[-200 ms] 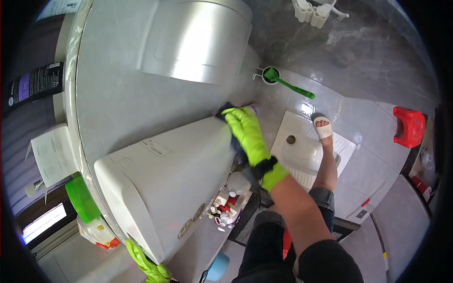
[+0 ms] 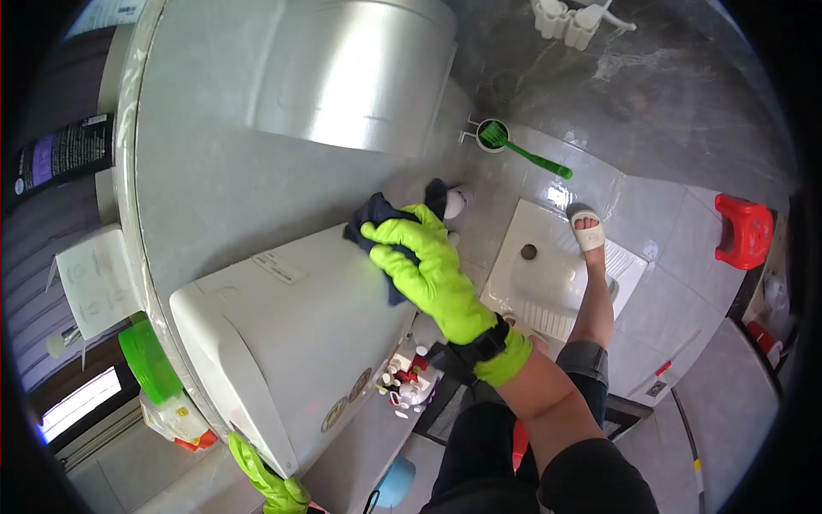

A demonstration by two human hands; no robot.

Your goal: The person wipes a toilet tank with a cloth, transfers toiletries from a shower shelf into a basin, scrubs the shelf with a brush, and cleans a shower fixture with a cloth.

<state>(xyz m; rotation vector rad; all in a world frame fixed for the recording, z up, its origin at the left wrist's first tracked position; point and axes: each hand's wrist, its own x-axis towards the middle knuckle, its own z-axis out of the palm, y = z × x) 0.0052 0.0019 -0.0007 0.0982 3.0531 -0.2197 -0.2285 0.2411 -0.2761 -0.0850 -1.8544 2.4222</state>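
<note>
My right hand (image 2: pixel 428 278), in a bright yellow-green rubber glove with a black watch at its wrist, is closed on a dark cloth (image 2: pixel 377 214). The cloth is pressed to the far upper edge of a white boxy appliance (image 2: pixel 300 334), which bears a label and round stickers. At the lower left, my left hand (image 2: pixel 265 480), gloved alike, lies along the near edge of the appliance. Its fingers look stretched out and apart, though part of the hand is cut off by the dark frame edge.
A shiny metal cylinder (image 2: pixel 360 77) is by the grey wall. Beyond my hand are a white squat toilet (image 2: pixel 548 257), a green brush (image 2: pixel 539 163) in a holder and a red stool (image 2: pixel 743 231). Small bottles (image 2: pixel 407 385) stand below the appliance, near a blue basin (image 2: pixel 396 481).
My right hand has moved left and slightly down along the appliance's edge, taking the cloth with it. More of the cloth shows now. The left hand has stayed in place.
</note>
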